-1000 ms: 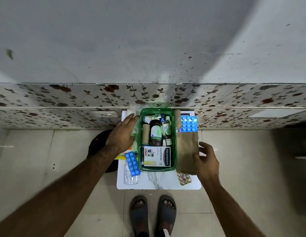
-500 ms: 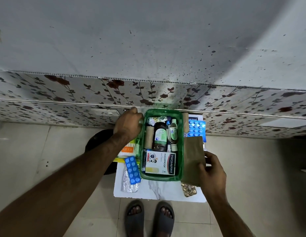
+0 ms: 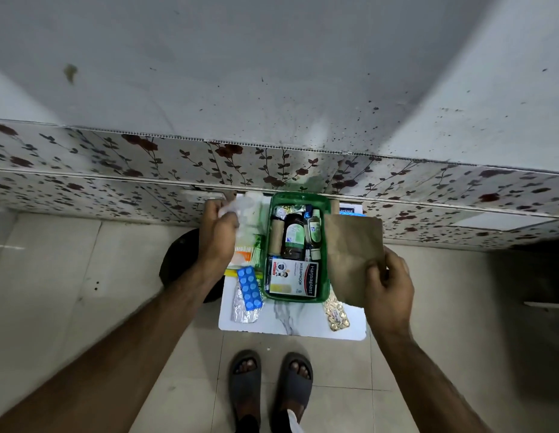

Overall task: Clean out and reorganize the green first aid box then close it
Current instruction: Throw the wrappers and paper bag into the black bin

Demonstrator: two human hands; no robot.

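Observation:
The open green first aid box stands on a small white marble-patterned table. Inside it lie a Hansaplast carton, a brown bottle, a small clear bottle and a tan roll. My right hand pinches a brown paper bag lifted just right of the box. My left hand is left of the box, fingers closed on a white tissue or cloth at the table's far left corner.
A blue blister pack on a foil strip lies at the table's front left, a gold pill strip at the front right. A dark round object sits on the floor to the left. The floral wall panel rises directly behind. My sandalled feet stand below.
My left hand left the box's left rim, moved back and closed on the white tissue. My right hand took hold of the brown paper bag and lifted it off the table.

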